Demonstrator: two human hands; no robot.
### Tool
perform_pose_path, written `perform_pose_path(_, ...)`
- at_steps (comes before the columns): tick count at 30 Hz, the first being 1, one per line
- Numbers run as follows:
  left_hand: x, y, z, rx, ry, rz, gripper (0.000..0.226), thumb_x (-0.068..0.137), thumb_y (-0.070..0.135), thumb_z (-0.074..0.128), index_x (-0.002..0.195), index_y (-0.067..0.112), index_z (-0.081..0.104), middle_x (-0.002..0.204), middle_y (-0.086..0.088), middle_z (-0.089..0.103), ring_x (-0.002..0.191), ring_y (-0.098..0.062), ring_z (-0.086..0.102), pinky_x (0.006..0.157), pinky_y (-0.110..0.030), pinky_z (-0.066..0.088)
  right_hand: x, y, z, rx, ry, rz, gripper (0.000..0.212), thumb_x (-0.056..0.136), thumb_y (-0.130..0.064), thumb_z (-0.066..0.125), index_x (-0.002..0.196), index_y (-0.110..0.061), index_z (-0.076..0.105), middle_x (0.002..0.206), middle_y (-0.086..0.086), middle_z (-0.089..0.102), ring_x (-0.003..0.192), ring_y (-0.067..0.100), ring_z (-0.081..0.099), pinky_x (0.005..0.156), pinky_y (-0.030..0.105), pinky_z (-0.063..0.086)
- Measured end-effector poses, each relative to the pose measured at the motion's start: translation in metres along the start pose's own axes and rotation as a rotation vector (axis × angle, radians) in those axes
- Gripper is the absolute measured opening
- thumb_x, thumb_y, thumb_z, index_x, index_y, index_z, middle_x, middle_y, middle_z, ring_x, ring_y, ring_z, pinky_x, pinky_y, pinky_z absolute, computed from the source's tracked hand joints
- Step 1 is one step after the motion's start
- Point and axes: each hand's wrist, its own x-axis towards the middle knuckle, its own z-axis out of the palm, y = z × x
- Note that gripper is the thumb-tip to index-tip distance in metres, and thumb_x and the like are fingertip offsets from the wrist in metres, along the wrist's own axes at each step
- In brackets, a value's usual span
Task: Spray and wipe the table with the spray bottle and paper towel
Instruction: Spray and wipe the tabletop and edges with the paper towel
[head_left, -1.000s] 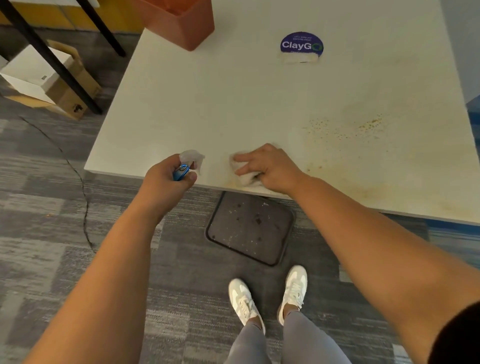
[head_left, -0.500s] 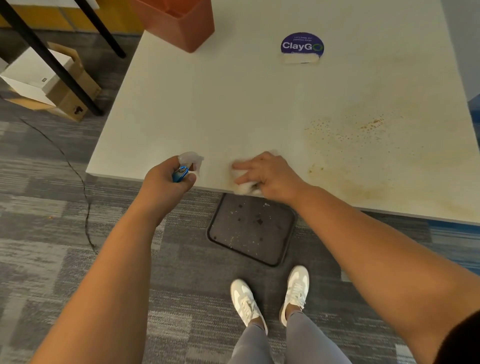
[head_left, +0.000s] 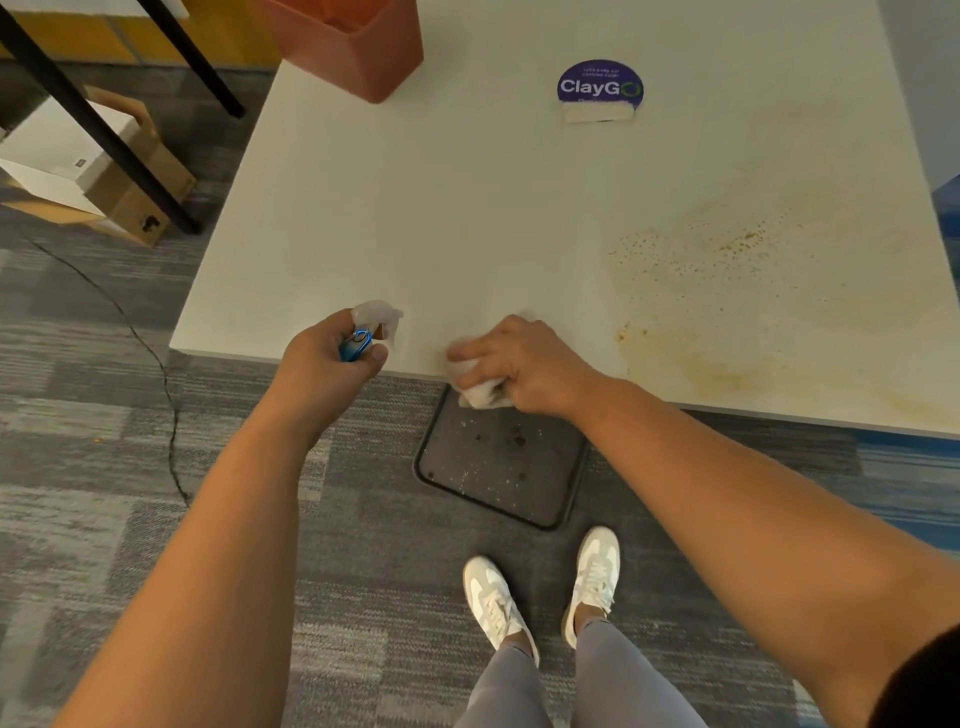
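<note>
The towel (head_left: 480, 387) is a crumpled white wad at the near edge of the counter (head_left: 467, 208), partly hanging off over the floor. The right hand (head_left: 524, 364) presses it down, fingers curled over the top and bunching it, probably so a thick pad meets the surface and whatever is wiped up gets dragged off the edge. The left hand (head_left: 324, 366) is wrapped round the bottle (head_left: 371, 327), fingers closed about its neck. Only the pale spray head and a blue collar show above the fist; the body is hidden. The nozzle points out over the counter just beside the towel, held ready for another squirt, as I judge it, while the other hand wipes.

The patch near the hands looks clean. To the right, yellowish-brown stains (head_left: 691, 270) with fine speckles spread toward the near edge, well apart from the towel, so the wiping seems far from done. Nothing stands between the towel and that mess.

At the far side sit a purple sticker (head_left: 600, 85) and an orange bin (head_left: 358, 47), both clear of the stains. Below the edge a dark tray (head_left: 501, 467) lies on the carpet, directly under the towel, beside the person's white shoes (head_left: 545, 592). A cardboard box (head_left: 88, 166) rests on the floor at the left.
</note>
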Motion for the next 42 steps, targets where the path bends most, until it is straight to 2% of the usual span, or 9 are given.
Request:
perform_pose_path(6, 0.001, -0.003, -0.001, 0.002, -0.021, -0.013, 0.031, 0.094, 0.012, 0.061, 0.120, 0.029, 0.064, 0.114, 0.002, 0.061, 0.093, 0.003, 0.056, 0.072, -0.012, 0.039, -0.020, 0.019, -0.012, 0.196, 0.026, 0.068, 0.029, 0.073, -0.042, 0.071, 0.102, -0.039, 0.069, 0.120, -0.013, 0.064, 0.086, 0.022, 0.057, 0.077, 0.045, 0.048)
perform_pose_path(10, 0.000, -0.003, 0.001, 0.009, -0.025, -0.014, 0.034, 0.094, 0.012, 0.061, 0.125, 0.026, 0.064, 0.114, 0.002, 0.061, 0.094, 0.002, 0.057, 0.075, -0.014, 0.040, -0.002, 0.022, -0.009, 0.023, 0.117, 0.149, 0.040, 0.072, -0.013, 0.076, 0.104, -0.036, 0.070, 0.126, -0.011, 0.060, 0.087, 0.024, 0.049, 0.076, 0.048, 0.046)
perform_pose_path(14, -0.002, 0.002, 0.003, -0.018, -0.035, -0.014, 0.034, 0.095, 0.011, 0.060, 0.121, 0.033, 0.063, 0.107, 0.010, 0.060, 0.096, -0.004, 0.056, 0.085, -0.024, 0.043, -0.018, -0.005, -0.003, 0.046, -0.030, 0.046, 0.032, 0.070, -0.035, 0.079, 0.101, -0.039, 0.071, 0.123, -0.017, 0.061, 0.086, 0.020, 0.048, 0.074, 0.037, 0.044)
perform_pose_path(17, -0.001, 0.009, 0.002, -0.029, -0.054, 0.017, 0.039, 0.096, 0.010, 0.059, 0.100, 0.048, 0.059, 0.103, 0.020, 0.058, 0.095, -0.001, 0.055, 0.084, -0.023, 0.040, -0.036, -0.002, -0.013, 0.150, -0.031, 0.030, 0.030, 0.068, -0.013, 0.081, 0.094, -0.026, 0.075, 0.115, -0.007, 0.068, 0.083, 0.018, 0.052, 0.073, 0.034, 0.045)
perform_pose_path(22, 0.005, 0.014, 0.009, -0.039, -0.068, 0.036, 0.037, 0.095, 0.009, 0.060, 0.106, 0.045, 0.061, 0.103, 0.029, 0.057, 0.095, 0.010, 0.055, 0.087, -0.024, 0.040, -0.025, 0.027, -0.021, 0.023, 0.110, 0.183, 0.044, 0.068, -0.001, 0.076, 0.101, -0.030, 0.073, 0.125, -0.007, 0.061, 0.088, 0.026, 0.050, 0.077, 0.043, 0.048)
perform_pose_path(29, 0.011, 0.021, 0.016, -0.044, -0.095, 0.068, 0.040, 0.094, 0.009, 0.060, 0.102, 0.048, 0.063, 0.104, 0.029, 0.058, 0.097, 0.008, 0.056, 0.075, -0.014, 0.039, -0.054, 0.017, -0.024, 0.085, 0.013, 0.060, 0.028, 0.067, -0.022, 0.084, 0.092, -0.029, 0.075, 0.118, -0.008, 0.066, 0.085, 0.025, 0.058, 0.076, 0.037, 0.049)
perform_pose_path(36, 0.019, 0.034, 0.022, -0.044, -0.106, 0.090, 0.037, 0.094, 0.011, 0.061, 0.115, 0.040, 0.066, 0.112, 0.021, 0.062, 0.098, 0.005, 0.057, 0.073, -0.012, 0.041, -0.044, 0.028, -0.025, -0.011, 0.080, 0.194, 0.040, 0.073, -0.006, 0.075, 0.103, -0.031, 0.072, 0.130, -0.010, 0.057, 0.091, 0.028, 0.050, 0.076, 0.045, 0.048)
perform_pose_path(40, 0.020, 0.042, 0.025, -0.043, -0.129, 0.103, 0.039, 0.094, 0.008, 0.061, 0.107, 0.045, 0.064, 0.108, 0.024, 0.061, 0.098, 0.007, 0.057, 0.082, -0.016, 0.040, -0.063, 0.008, -0.033, 0.131, -0.024, 0.095, 0.023, 0.070, -0.023, 0.080, 0.093, -0.026, 0.075, 0.117, -0.005, 0.067, 0.086, 0.024, 0.056, 0.075, 0.036, 0.049)
perform_pose_path(42, 0.023, 0.047, 0.026, -0.044, -0.139, 0.111, 0.037, 0.094, 0.009, 0.061, 0.114, 0.039, 0.065, 0.113, 0.018, 0.063, 0.100, 0.004, 0.058, 0.086, -0.017, 0.039, -0.064, 0.009, -0.049, 0.166, 0.087, 0.126, 0.016, 0.074, -0.024, 0.074, 0.089, -0.019, 0.076, 0.111, 0.004, 0.070, 0.085, 0.015, 0.058, 0.074, 0.035, 0.052)
